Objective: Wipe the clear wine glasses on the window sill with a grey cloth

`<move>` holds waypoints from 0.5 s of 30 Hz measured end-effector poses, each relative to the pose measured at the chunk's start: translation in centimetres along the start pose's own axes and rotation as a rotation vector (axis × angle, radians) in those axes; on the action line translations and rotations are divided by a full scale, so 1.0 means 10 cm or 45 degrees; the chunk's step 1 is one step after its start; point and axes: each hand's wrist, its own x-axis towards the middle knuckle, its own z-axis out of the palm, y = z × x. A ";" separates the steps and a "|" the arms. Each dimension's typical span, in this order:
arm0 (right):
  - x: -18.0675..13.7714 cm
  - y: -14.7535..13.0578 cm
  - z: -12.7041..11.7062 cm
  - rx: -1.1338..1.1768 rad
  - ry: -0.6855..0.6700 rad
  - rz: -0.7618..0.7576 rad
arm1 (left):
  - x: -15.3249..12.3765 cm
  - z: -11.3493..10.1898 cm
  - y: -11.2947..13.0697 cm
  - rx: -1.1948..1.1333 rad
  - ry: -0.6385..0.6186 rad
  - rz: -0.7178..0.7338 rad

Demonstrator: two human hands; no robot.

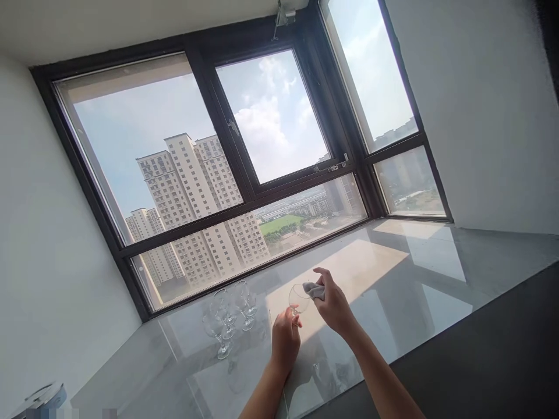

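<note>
My left hand point(286, 336) is closed around the lower part of a clear stemmed glass point(297, 297), whose bowl tilts up toward the right. In my right hand point(332, 302) a bunched grey cloth point(313, 290) is pinched, and it sits at the rim of the glass. Whether the cloth reaches inside the bowl I cannot tell. To the left of my hands, several more clear stemmed glasses point(223, 308) stand upright in a group on the glossy sill. My fingers partly hide the stem of the held glass.
The pale, reflective window sill point(384, 302) carries a bright patch of sunlight. Behind it rise dark-framed windows point(244, 201), with tall buildings outside. A round blue-and-white object point(46, 398) lies at the lower left, partly out of view. The sill's front edge runs diagonally at lower right.
</note>
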 end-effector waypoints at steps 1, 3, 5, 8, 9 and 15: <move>0.00 -0.01 0.06 -0.001 -0.025 -0.015 | 0.00 0.00 -0.01 -0.050 -0.020 -0.068; -0.01 -0.04 0.16 0.023 -0.087 -0.037 | 0.00 0.01 -0.04 -0.149 -0.033 -0.194; -0.07 -0.06 0.26 0.077 -0.144 -0.041 | 0.01 0.01 -0.05 -0.216 -0.032 -0.279; -0.18 -0.06 0.35 0.129 -0.141 -0.035 | 0.02 0.00 -0.07 -0.173 -0.050 -0.303; -0.22 -0.06 0.37 0.133 -0.122 -0.038 | 0.03 0.00 -0.08 -0.128 -0.055 -0.285; -0.23 -0.03 0.19 0.083 0.011 -0.053 | 0.03 -0.04 -0.11 0.041 -0.086 -0.108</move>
